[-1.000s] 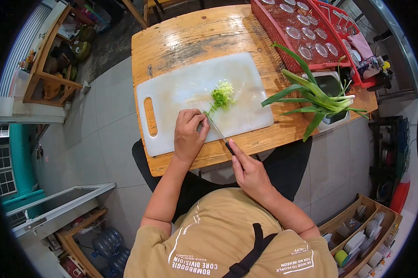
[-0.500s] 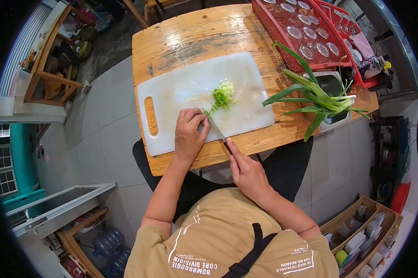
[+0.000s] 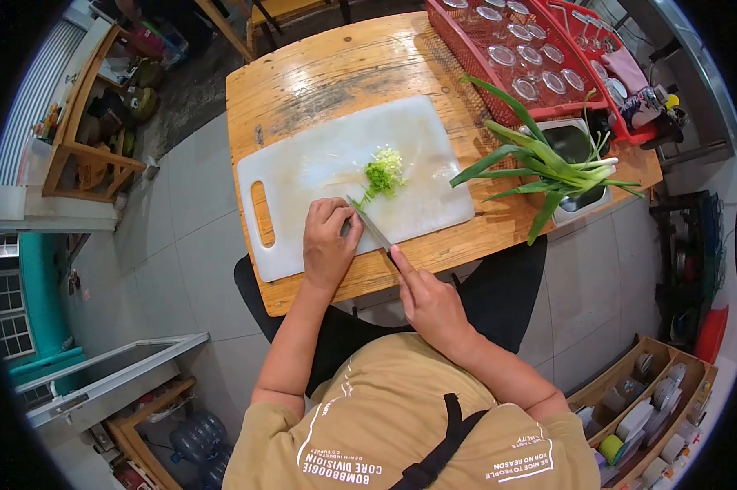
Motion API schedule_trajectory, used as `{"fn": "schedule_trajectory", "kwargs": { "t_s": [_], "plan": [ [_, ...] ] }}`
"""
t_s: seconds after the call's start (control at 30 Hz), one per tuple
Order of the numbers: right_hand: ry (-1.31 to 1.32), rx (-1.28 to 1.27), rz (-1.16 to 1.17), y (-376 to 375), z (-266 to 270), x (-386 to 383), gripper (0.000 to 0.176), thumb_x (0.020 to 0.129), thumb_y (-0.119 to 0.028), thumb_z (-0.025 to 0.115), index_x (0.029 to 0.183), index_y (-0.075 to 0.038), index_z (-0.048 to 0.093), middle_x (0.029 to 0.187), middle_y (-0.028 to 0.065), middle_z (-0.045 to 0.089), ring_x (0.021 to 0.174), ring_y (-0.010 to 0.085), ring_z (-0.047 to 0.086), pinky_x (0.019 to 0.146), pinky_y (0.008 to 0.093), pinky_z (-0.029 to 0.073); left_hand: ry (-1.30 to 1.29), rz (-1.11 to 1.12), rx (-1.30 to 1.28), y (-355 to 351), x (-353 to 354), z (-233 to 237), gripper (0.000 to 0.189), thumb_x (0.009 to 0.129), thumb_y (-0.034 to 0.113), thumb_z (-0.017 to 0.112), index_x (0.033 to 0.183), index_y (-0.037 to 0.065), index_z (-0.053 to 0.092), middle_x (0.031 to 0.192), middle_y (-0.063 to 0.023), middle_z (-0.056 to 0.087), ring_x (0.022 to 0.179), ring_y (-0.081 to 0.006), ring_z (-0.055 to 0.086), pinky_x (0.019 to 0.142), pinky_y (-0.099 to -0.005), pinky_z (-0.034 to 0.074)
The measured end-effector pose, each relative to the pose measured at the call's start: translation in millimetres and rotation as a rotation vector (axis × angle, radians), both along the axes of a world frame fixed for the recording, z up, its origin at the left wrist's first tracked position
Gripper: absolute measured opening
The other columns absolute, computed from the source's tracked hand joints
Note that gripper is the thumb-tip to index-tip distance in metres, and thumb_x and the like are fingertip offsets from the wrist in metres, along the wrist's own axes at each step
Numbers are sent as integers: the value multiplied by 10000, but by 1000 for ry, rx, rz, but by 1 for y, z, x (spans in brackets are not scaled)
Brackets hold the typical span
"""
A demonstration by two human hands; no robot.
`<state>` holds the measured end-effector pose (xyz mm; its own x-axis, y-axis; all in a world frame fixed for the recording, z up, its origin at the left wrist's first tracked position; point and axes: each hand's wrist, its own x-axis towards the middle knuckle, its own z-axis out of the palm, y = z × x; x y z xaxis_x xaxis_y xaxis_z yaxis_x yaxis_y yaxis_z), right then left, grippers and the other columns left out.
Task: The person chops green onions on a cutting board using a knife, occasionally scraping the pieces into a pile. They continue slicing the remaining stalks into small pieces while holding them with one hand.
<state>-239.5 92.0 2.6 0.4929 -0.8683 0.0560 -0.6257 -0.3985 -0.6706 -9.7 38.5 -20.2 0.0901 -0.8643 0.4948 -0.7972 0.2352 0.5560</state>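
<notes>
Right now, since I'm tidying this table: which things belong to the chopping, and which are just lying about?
In use: knife in the right hand; green onion stalk under the left hand; chopped pile; white cutting board; uncut green onions in the metal tub.
Lying about: red crate of glass jars; second red crate with a pink cloth.

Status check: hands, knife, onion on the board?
Right hand grips knife. Left hand pins green onion stalk on cutting board. Chopped pile beside blade; nothing blocking.
</notes>
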Motion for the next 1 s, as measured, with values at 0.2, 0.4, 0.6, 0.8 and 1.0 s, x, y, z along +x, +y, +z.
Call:
{"fn": "schedule_trajectory", "kwargs": {
  "t_s": [0.2,0.4,0.6,0.8,1.0],
  "plan": [
    [40,-37,11,-5,2,4,678,1086,-165,666,1727,-173,444,865,157,634,703,366,697,669,484,610,10,7,-16,0,2,1,108,870,-39,805,953,-19,739,1024,-133,728,999,-340,677,881,-433,568],
    [-145,49,-25,-7,6,-5,635,1103,-146,644,1710,-140,459,912,206,705,760,411,718,705,509,603,-4,21,-8,0,-1,0,120,860,-39,809,957,-13,743,1034,-130,728,1001,-341,678,902,-441,569],
    [-252,144,-39,-2,19,-5,573,1113,-113,630,1673,-118,507,972,260,739,798,446,726,728,508,591,-9,19,-18,1,0,1,123,859,-46,806,953,-12,734,1035,-126,723,1000,-337,679,889,-437,572],
    [-239,165,-42,-2,22,-6,548,1112,-91,636,1652,-117,540,948,275,731,770,442,716,714,485,577,-9,19,-13,0,0,1,116,863,-45,804,943,-7,729,1033,-122,720,1004,-334,678,882,-438,573],
    [-185,166,-20,-2,21,-8,594,1103,-111,637,1680,-133,499,917,245,729,776,434,724,715,508,592,0,17,-6,1,1,0,124,855,-54,811,949,-25,735,1039,-132,730,1018,-340,683,899,-438,576]
  ]
}}
